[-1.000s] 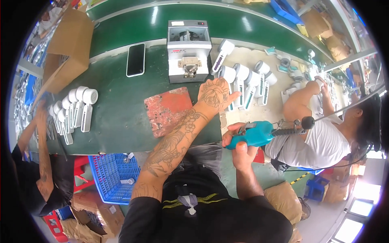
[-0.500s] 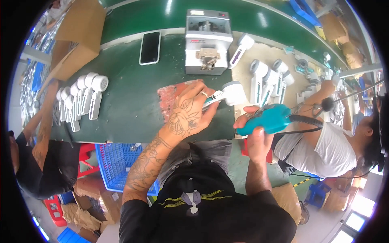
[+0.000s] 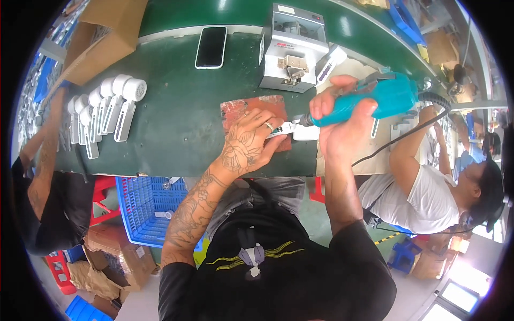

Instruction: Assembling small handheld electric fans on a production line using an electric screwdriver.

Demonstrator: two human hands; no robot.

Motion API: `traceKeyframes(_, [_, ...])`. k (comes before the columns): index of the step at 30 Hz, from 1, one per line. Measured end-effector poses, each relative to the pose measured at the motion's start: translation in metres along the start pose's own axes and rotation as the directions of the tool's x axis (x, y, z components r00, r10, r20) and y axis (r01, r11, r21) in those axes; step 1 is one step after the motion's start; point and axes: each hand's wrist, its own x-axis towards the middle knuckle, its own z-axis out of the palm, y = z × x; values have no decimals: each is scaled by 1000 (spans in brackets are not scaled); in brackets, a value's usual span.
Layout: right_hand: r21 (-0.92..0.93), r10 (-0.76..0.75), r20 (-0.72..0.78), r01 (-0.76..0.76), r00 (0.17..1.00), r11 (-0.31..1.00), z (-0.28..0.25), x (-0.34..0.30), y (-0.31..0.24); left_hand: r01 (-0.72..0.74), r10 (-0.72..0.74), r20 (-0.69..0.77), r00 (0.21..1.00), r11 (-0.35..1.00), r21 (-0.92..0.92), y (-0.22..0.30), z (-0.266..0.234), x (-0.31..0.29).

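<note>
Sweeping from the left, with the middle of the view as the clock's centre, we find one cardboard box (image 3: 110, 43) at ten o'clock and, between nine and ten, a cluster of white round-headed pieces (image 3: 124, 119), of which we count seven, their heads pointing away from us toward twelve or one. One blue basket (image 3: 126, 206) sits at eight, below the near edge of the green table (image 3: 182, 112), and one dark-screened phone (image 3: 211, 48) lies at eleven. Near the centre, our left hand (image 3: 249, 139) has its fingers curled and clamped on one white handled piece (image 3: 289, 128), the thumb on the near side. Its handle lies over the right part of one red plate (image 3: 243, 108), its head past the plate's right edge; the long axis runs roughly from half past eight to half past two, head end toward three. One grey machine (image 3: 294, 51) stands between twelve and one, with one more white piece (image 3: 331, 64) just right of it. At about two slants one teal driver (image 3: 369, 99), its tip aimed toward half past eight at the held piece; whether they touch, we cannot tell. Our right hand (image 3: 342, 128) is clamped round the driver's front, fingers close together on the far side, thumb along the near side.
</note>
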Motion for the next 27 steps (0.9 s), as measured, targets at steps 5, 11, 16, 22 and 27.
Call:
traceKeyframes(5, [-67, -98, -40, 95, 994, 993, 3, 28, 15, 7, -5, 19, 1000, 996, -85, -5, 0, 5])
traceKeyframes(11, [-276, -218, 32, 218, 976, 936, 16, 70, 32, 31, -42, 135, 990, 996, 79, -20, -12, 22])
traceKeyframes(16, [-243, -244, 82, 257, 966, 935, 12, 85, 58, 59, -63, 152, 986, 998, 31, -27, -3, 15])
traceKeyframes(22, [-289, -119, 47, 127, 992, 949, 9, 78, 56, 11, -28, 125, 992, 991, 132, -23, -4, 18])
traceKeyframes(27, [-326, -22, 20, 28, 1000, 945, 12, 49, 39, 62, -89, 159, 983, 984, 167, -24, -4, 13])
